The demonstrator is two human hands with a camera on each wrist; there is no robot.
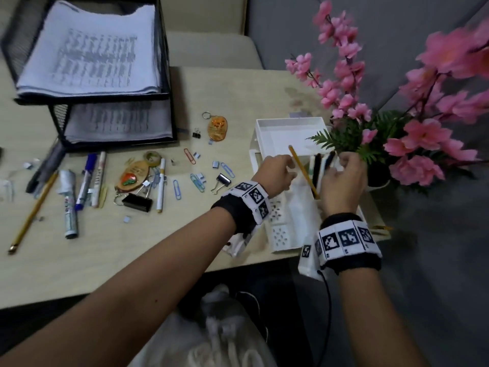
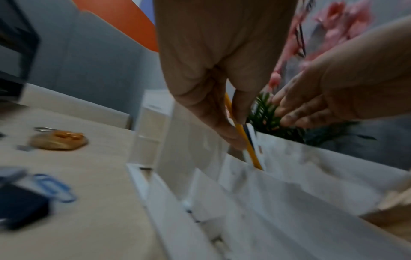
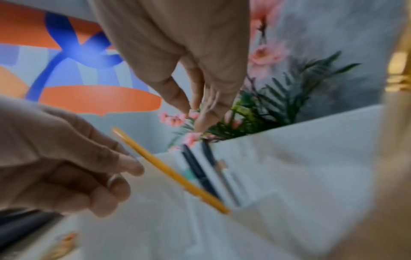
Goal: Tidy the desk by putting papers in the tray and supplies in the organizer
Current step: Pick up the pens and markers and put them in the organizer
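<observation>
A long yellow wooden pencil (image 1: pixel 303 172) leans in a slot of the white plastic desk organizer (image 1: pixel 288 133), between both hands. The left hand (image 1: pixel 275 172) seems, through blur, to pinch it loosely; the right hand (image 1: pixel 344 178) hovers slack-fingered over dark pens (image 1: pixel 317 168). Released leaning, the pencil could tip out, or the right hand could snag the pink artificial blossoms (image 1: pixel 412 133) just beyond.

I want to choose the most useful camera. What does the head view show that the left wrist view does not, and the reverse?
Only the head view shows the paper tray, the markers and the right hand from behind. Only the left wrist view shows the left hand's fingers against the pencil. Both show the pencil standing tilted in the organizer, the left hand, the flowers and the orange keychain.
</observation>
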